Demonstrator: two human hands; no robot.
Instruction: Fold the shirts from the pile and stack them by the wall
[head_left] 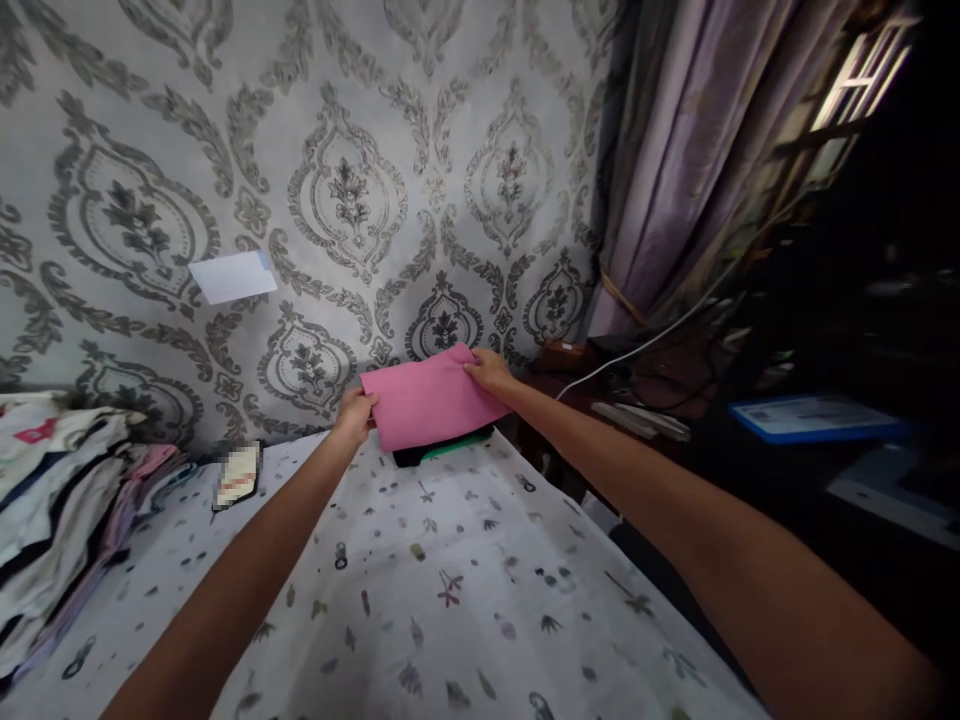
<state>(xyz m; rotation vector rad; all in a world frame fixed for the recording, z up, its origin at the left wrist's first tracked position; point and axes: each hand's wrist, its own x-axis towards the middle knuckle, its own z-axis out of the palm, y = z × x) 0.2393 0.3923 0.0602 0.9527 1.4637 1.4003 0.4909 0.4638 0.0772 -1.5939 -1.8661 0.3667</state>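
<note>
Clothes heap: a pile of garments (64,530) in white, grey, dark and pink, at the left edge of the frame, lying on the bed (390,550).
Wall: a pale paper (234,279) against the patterned wallpaper (349,120), left of centre.
Dark-edged item: a flat rectangular object (238,478) below the paper, its face blurred into squares.
Left hand: the left hand (355,414) grips the left edge of the pink cloth (435,398).
Pink cloth: flat and folded-looking, mid-frame, tilted up toward its right end, above the far end of the bed.
Under it: dark and green cloth (409,457), showing along its lower edge; whether they touch is unclear.
Right hand: the right hand (491,371) pinches the upper right corner, thumb on the near face.
Right side: a lilac curtain (686,130) in the upper right, a white cable (649,343) below it, and a blue-edged object (825,418) near the right edge.
</note>
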